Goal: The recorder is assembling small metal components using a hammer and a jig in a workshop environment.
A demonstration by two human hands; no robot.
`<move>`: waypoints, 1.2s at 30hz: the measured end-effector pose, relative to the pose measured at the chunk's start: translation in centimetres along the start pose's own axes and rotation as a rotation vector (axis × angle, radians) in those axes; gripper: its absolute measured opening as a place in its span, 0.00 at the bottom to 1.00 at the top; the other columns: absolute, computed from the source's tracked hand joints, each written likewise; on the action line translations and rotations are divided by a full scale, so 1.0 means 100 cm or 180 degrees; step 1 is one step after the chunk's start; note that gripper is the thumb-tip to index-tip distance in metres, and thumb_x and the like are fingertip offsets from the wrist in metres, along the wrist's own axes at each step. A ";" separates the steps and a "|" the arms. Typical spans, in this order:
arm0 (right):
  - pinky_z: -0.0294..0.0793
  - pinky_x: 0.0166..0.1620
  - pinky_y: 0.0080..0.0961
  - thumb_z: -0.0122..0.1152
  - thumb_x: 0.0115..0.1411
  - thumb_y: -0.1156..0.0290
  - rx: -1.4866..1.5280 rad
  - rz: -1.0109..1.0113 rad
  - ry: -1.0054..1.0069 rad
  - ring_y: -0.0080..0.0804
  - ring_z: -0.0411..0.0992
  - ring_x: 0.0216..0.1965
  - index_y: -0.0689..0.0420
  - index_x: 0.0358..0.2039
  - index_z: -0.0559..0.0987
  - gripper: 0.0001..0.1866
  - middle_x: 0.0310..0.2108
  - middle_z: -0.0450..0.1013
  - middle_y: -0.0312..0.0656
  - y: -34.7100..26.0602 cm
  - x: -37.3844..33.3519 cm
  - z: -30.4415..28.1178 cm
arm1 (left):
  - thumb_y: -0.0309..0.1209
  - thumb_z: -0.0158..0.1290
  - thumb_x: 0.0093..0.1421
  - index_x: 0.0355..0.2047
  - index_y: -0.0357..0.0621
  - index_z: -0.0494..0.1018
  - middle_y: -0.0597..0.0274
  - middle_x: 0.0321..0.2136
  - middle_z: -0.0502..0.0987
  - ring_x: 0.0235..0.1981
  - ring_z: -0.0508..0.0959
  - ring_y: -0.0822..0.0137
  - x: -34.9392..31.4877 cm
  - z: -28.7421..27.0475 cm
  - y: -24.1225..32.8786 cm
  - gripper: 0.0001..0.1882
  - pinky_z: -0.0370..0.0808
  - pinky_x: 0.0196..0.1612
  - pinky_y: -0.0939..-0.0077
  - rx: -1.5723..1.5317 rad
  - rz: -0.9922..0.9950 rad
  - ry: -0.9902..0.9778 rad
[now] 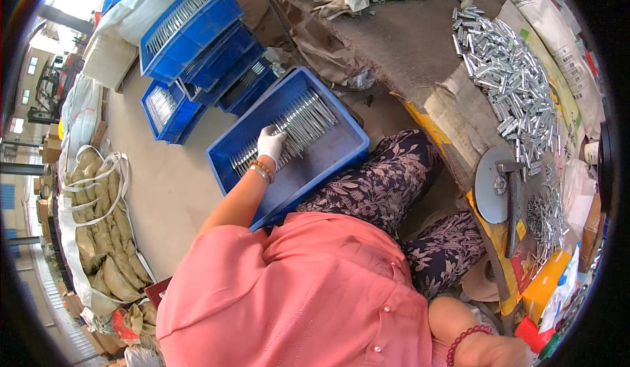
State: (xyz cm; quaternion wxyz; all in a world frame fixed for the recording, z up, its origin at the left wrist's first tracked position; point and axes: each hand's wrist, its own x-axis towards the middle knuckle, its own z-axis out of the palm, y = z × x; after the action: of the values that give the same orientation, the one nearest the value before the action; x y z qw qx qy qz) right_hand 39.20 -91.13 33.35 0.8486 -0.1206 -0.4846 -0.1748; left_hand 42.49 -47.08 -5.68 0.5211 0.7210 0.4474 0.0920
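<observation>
Pink shirt cloth fills the space on the near side of the blue tray, which sits against the patterned trousers. Slim metal rods lie side by side along the tray's far long wall, each one's long axis running across the tray's width. Much the nearer to them is the white-gloved left hand, reaching over the tray's left end; its fingers are close together and touch the row, most of which lies to their right. Whether they grip any, I cannot tell. Well apart, right of the tray and nearer the camera, the right hand shows no readable fingers.
</observation>
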 end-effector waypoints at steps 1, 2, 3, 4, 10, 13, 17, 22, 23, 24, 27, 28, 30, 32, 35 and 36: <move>0.82 0.24 0.49 0.47 0.69 0.72 0.0005 0.0111 -0.0163 0.36 0.72 0.19 0.52 0.26 0.74 0.13 0.20 0.70 0.42 -0.001 -0.003 -0.001 | 0.25 0.62 0.61 0.63 0.30 0.68 0.47 0.50 0.80 0.46 0.83 0.62 0.006 0.001 -0.002 0.30 0.83 0.40 0.72 0.0003 -0.0003 0.0008; 0.82 0.24 0.49 0.48 0.68 0.72 0.0014 0.0222 -0.0326 0.37 0.72 0.20 0.53 0.27 0.75 0.12 0.20 0.70 0.42 -0.001 -0.005 -0.002 | 0.25 0.63 0.60 0.62 0.30 0.69 0.46 0.50 0.80 0.45 0.84 0.62 0.010 0.004 -0.005 0.30 0.83 0.40 0.71 -0.0193 -0.0168 -0.0001; 0.82 0.24 0.49 0.48 0.68 0.72 -0.0031 0.0213 -0.0332 0.37 0.72 0.20 0.53 0.27 0.75 0.12 0.20 0.70 0.42 -0.001 -0.009 -0.008 | 0.25 0.63 0.60 0.61 0.29 0.69 0.46 0.51 0.79 0.44 0.84 0.62 0.011 0.013 0.006 0.30 0.83 0.40 0.70 -0.0385 -0.0321 -0.0065; 0.83 0.25 0.49 0.48 0.71 0.65 0.0055 0.0337 -0.0673 0.37 0.73 0.21 0.54 0.28 0.76 0.15 0.22 0.71 0.42 -0.002 -0.011 -0.018 | 0.26 0.65 0.58 0.60 0.29 0.70 0.46 0.48 0.80 0.41 0.85 0.62 0.015 0.016 0.009 0.30 0.84 0.39 0.69 -0.0356 -0.0352 -0.0043; 0.82 0.43 0.43 0.63 0.65 0.60 -0.0114 0.2427 -0.1137 0.33 0.77 0.40 0.49 0.51 0.78 0.15 0.51 0.73 0.43 -0.069 -0.008 -0.072 | 0.34 0.67 0.56 0.54 0.32 0.76 0.45 0.43 0.84 0.44 0.85 0.54 0.043 0.024 -0.005 0.28 0.82 0.47 0.63 0.0638 0.0180 0.0237; 0.78 0.19 0.39 0.56 0.63 0.65 -0.0317 0.3089 -0.0028 0.43 0.72 0.12 0.64 0.21 0.78 0.18 0.19 0.75 0.49 -0.080 -0.023 -0.076 | 0.43 0.67 0.57 0.49 0.37 0.81 0.42 0.47 0.84 0.51 0.83 0.46 0.040 0.036 0.015 0.26 0.77 0.56 0.58 0.1309 0.0226 0.0139; 0.81 0.25 0.46 0.60 0.67 0.42 -0.0935 0.2197 0.1049 0.40 0.68 0.17 0.66 0.21 0.78 0.35 0.18 0.71 0.48 -0.050 -0.055 -0.074 | 0.44 0.70 0.57 0.42 0.36 0.79 0.48 0.37 0.84 0.39 0.83 0.54 0.043 0.008 -0.006 0.24 0.78 0.48 0.62 0.1023 0.0641 0.0715; 0.77 0.23 0.38 0.51 0.70 0.35 -0.1660 0.2170 0.1986 0.36 0.66 0.16 0.61 0.14 0.70 0.41 0.15 0.65 0.43 -0.060 -0.070 -0.069 | 0.33 0.62 0.67 0.42 0.35 0.79 0.59 0.34 0.81 0.35 0.79 0.68 -0.007 0.048 0.133 0.11 0.77 0.42 0.71 -0.0042 0.2358 0.0306; 0.75 0.22 0.37 0.50 0.71 0.36 -0.1789 0.2301 0.2002 0.35 0.65 0.16 0.61 0.15 0.70 0.41 0.15 0.64 0.43 -0.060 -0.069 -0.072 | 0.31 0.61 0.68 0.43 0.35 0.79 0.60 0.35 0.81 0.35 0.79 0.69 -0.037 0.063 0.179 0.11 0.78 0.43 0.72 -0.0325 0.2631 0.0140; 0.74 0.22 0.35 0.50 0.72 0.37 -0.1899 0.2445 0.2014 0.34 0.65 0.16 0.61 0.16 0.71 0.40 0.16 0.64 0.43 -0.060 -0.070 -0.074 | 0.31 0.61 0.68 0.45 0.36 0.79 0.60 0.37 0.82 0.37 0.80 0.69 -0.061 0.073 0.214 0.11 0.78 0.44 0.72 -0.0473 0.2653 -0.0344; 0.69 0.22 0.28 0.50 0.73 0.39 -0.2140 0.2657 0.1897 0.30 0.64 0.16 0.61 0.18 0.72 0.38 0.17 0.66 0.43 -0.058 -0.077 -0.077 | 0.31 0.60 0.67 0.48 0.36 0.79 0.58 0.42 0.83 0.40 0.81 0.67 -0.143 0.116 0.310 0.13 0.78 0.48 0.72 -0.0193 0.3228 -0.1394; 0.65 0.23 0.21 0.51 0.73 0.40 -0.2198 0.2837 0.1803 0.25 0.65 0.17 0.61 0.18 0.73 0.37 0.19 0.69 0.44 -0.059 -0.078 -0.078 | 0.31 0.61 0.66 0.49 0.38 0.78 0.58 0.42 0.83 0.40 0.82 0.67 -0.155 0.135 0.326 0.14 0.78 0.47 0.73 -0.0025 0.3381 -0.1655; 0.62 0.23 0.17 0.55 0.73 0.44 -0.2206 0.3004 0.1958 0.22 0.67 0.19 0.63 0.24 0.77 0.33 0.21 0.73 0.43 -0.056 -0.083 -0.074 | 0.33 0.62 0.64 0.51 0.40 0.77 0.54 0.44 0.82 0.41 0.83 0.63 -0.156 0.175 0.345 0.17 0.78 0.47 0.70 0.0444 0.3815 -0.1776; 0.63 0.25 0.16 0.56 0.73 0.46 -0.2302 0.3336 0.2012 0.20 0.70 0.21 0.62 0.29 0.79 0.28 0.23 0.74 0.38 -0.062 -0.085 -0.071 | 0.41 0.60 0.64 0.58 0.40 0.74 0.45 0.51 0.81 0.52 0.80 0.48 -0.156 0.213 0.358 0.26 0.76 0.57 0.60 0.1119 0.4137 -0.1714; 0.65 0.27 0.16 0.57 0.74 0.52 -0.2423 0.3736 0.2265 0.16 0.70 0.24 0.58 0.33 0.80 0.21 0.26 0.74 0.32 -0.069 -0.085 -0.067 | 0.36 0.61 0.62 0.61 0.40 0.73 0.42 0.55 0.80 0.54 0.81 0.47 -0.141 0.235 0.360 0.28 0.76 0.58 0.60 0.1130 0.4073 -0.1758; 0.65 0.27 0.16 0.58 0.74 0.55 -0.2496 0.3826 0.2217 0.15 0.70 0.24 0.57 0.33 0.80 0.19 0.27 0.74 0.31 -0.077 -0.082 -0.067 | 0.32 0.60 0.62 0.62 0.38 0.72 0.45 0.50 0.83 0.50 0.84 0.51 -0.151 0.229 0.366 0.28 0.78 0.54 0.63 0.1086 0.4094 -0.1710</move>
State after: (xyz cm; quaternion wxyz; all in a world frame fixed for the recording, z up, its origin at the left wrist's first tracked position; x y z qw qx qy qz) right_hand 37.37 -99.12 23.14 0.7959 -0.5894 0.0532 0.1273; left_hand 67.49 -75.65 19.82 0.3358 0.9110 -0.2017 0.1289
